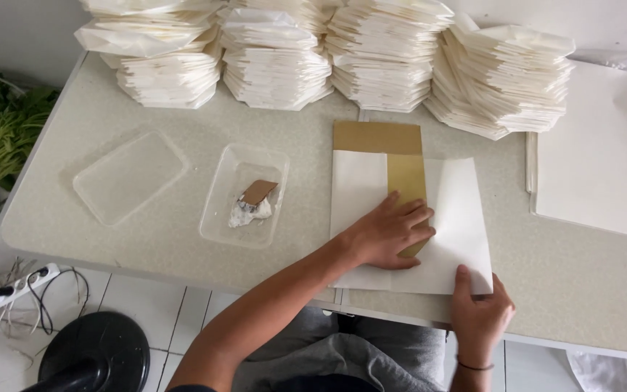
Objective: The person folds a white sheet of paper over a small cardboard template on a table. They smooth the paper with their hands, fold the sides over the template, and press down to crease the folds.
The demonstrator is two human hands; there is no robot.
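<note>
A brown paper sheet [376, 136] lies on the table with white paper flaps [459, 210] folded over it from both sides, leaving a brown strip down the middle. My left hand [390, 232] presses flat on the folded paper where the flaps meet. My right hand [479, 312] pinches the near right corner of the white paper at the table's front edge.
Several tall stacks of folded white paper bags [277, 58] line the back of the table [146, 239]. A clear plastic tub [244, 194] holds white paste and a brown card scrap. Its clear lid [129, 176] lies to the left. Flat white sheets [604, 160] sit at right. Green plants [1, 123] and a power strip [16, 287] are on the floor at left.
</note>
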